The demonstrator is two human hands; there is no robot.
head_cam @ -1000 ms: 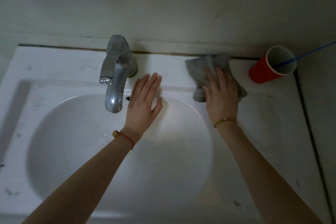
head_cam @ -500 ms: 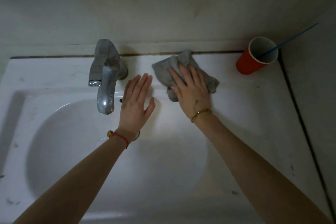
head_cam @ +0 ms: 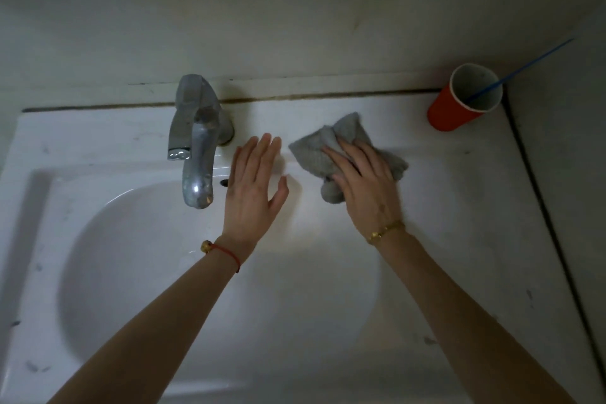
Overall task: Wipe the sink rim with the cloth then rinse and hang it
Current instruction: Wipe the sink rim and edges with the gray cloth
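A crumpled grey cloth (head_cam: 314,154) lies on the back rim of the white sink (head_cam: 98,131), right of the tap. My right hand (head_cam: 364,180) presses flat on the cloth with straight fingers, covering its right half. My left hand (head_cam: 254,188) rests flat on the rim between the tap and the cloth, fingers straight and spread, holding nothing.
A chrome tap (head_cam: 196,141) stands at the back, its spout over the basin (head_cam: 164,272). A red cup (head_cam: 455,111) with a blue stick (head_cam: 524,65) in it sits in the back right corner by the wall.
My right hand slid the cloth left along the back rim toward the tap, then a little back to the right. My left hand has stayed flat beside the tap.
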